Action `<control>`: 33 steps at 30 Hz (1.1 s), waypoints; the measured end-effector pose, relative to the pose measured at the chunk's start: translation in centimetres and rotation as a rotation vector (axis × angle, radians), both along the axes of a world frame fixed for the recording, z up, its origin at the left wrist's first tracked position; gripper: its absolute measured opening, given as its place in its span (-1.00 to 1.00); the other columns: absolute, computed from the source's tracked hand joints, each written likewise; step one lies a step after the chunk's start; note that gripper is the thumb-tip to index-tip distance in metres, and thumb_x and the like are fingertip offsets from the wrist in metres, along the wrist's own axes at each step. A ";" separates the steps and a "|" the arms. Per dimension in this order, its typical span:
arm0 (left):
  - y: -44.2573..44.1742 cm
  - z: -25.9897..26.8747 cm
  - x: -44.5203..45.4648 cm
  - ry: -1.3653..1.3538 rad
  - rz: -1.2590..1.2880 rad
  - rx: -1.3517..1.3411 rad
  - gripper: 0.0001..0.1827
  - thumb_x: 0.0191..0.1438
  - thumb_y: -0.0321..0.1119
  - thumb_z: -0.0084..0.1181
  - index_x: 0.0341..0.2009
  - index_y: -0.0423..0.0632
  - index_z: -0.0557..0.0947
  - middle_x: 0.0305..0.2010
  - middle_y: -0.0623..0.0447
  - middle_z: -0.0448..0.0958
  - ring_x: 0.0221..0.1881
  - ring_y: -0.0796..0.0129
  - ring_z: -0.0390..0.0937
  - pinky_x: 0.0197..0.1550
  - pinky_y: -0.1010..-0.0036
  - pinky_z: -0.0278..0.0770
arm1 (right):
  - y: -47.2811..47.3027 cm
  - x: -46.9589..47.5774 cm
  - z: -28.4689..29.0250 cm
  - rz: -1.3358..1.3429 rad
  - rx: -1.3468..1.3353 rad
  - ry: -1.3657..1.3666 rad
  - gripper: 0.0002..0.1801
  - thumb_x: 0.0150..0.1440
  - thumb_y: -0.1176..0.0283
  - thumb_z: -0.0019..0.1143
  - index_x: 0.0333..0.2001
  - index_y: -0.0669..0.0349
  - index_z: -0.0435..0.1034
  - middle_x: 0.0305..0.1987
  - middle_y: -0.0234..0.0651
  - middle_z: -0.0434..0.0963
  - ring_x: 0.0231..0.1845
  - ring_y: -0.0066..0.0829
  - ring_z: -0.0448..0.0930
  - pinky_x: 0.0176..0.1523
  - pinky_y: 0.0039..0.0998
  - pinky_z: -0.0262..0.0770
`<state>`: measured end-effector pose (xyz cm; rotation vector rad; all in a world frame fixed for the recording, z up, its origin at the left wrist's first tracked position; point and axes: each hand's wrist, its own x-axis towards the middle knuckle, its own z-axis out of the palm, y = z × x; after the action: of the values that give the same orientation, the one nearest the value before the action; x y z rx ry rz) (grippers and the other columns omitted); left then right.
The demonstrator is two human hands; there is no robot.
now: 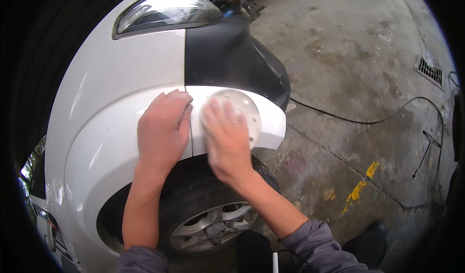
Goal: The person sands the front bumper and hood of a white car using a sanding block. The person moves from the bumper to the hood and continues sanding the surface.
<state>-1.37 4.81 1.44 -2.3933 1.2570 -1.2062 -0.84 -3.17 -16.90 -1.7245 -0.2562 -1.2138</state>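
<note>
My right hand point(227, 138), blurred, lies flat on a round, pale sanding disc with holes point(254, 127), pressing it against the white wheel-arch trim point(272, 122) of a car. My left hand point(165, 124) rests on the white fender point(105, 127) just left of the seam, its fingers bent and close together; whether something is under them cannot be seen. Above the trim is a dark grey bumper section point(225, 58), with the headlight point(167, 11) beyond it. Below both hands sits the wheel with a silver alloy rim point(214, 227).
A black cable or hose point(363, 122) curves over the stained concrete floor at the right, near a cross-shaped metal tool point(427, 151). A floor drain grate point(429, 71) lies farther right. The person's dark shoes are at the bottom.
</note>
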 end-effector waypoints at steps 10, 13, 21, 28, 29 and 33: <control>-0.3 -0.2 -0.4 0.019 0.082 0.011 -0.84 0.14 -0.52 0.26 -0.15 -0.15 0.72 -0.10 -0.11 0.73 0.06 -0.10 0.67 0.22 0.10 0.61 | -2.0 1.3 0.1 0.019 0.070 0.009 -0.41 0.21 0.61 -0.08 0.36 0.29 0.39 0.53 0.02 0.37 0.56 0.14 0.32 0.50 0.31 0.15; -0.4 -0.2 -0.4 0.016 0.072 0.023 -0.83 0.14 -0.52 0.27 -0.14 -0.14 0.73 -0.09 -0.12 0.73 0.07 -0.11 0.67 0.21 0.09 0.61 | -2.3 1.5 0.4 0.006 0.096 0.033 -0.43 0.20 0.64 -0.11 0.31 0.29 0.42 0.47 0.06 0.42 0.53 0.13 0.36 0.47 0.30 0.19; -0.4 -0.3 -0.3 0.021 0.097 0.012 -0.81 0.12 -0.50 0.30 -0.14 -0.17 0.73 -0.07 -0.14 0.73 0.07 -0.13 0.67 0.23 0.08 0.60 | -3.0 2.3 1.4 0.111 0.121 0.025 -0.42 0.21 0.61 -0.09 0.33 0.28 0.40 0.48 0.01 0.43 0.54 0.11 0.35 0.52 0.32 0.09; -0.5 -0.2 -0.5 0.004 0.076 0.030 -0.81 0.12 -0.49 0.29 -0.13 -0.17 0.74 -0.06 -0.14 0.73 0.05 -0.14 0.67 0.23 0.09 0.59 | -4.0 3.6 -1.9 0.101 0.356 0.118 -0.46 0.24 0.62 -0.11 0.31 0.36 0.40 0.40 0.15 0.48 0.48 0.13 0.42 0.47 0.18 0.24; -0.5 -0.3 -0.4 -0.006 0.077 0.026 -0.81 0.12 -0.49 0.29 -0.14 -0.17 0.74 -0.07 -0.14 0.73 0.05 -0.14 0.67 0.24 0.09 0.59 | -3.4 3.3 -1.1 0.118 0.265 -0.001 -0.44 0.22 0.63 -0.09 0.32 0.36 0.40 0.42 0.13 0.46 0.50 0.13 0.39 0.50 0.20 0.21; -0.5 -0.3 -0.5 -0.008 0.072 0.054 -0.81 0.12 -0.49 0.29 -0.14 -0.16 0.74 -0.08 -0.14 0.73 0.06 -0.13 0.67 0.24 0.08 0.59 | -2.8 2.4 -0.9 0.065 0.172 0.042 -0.45 0.21 0.63 -0.07 0.31 0.34 0.42 0.50 0.08 0.40 0.57 0.09 0.33 0.53 0.25 0.13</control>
<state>-1.87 4.34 1.10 -2.3720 1.1752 -1.1456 1.57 -6.00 -17.80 -1.5791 -0.1760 -1.1176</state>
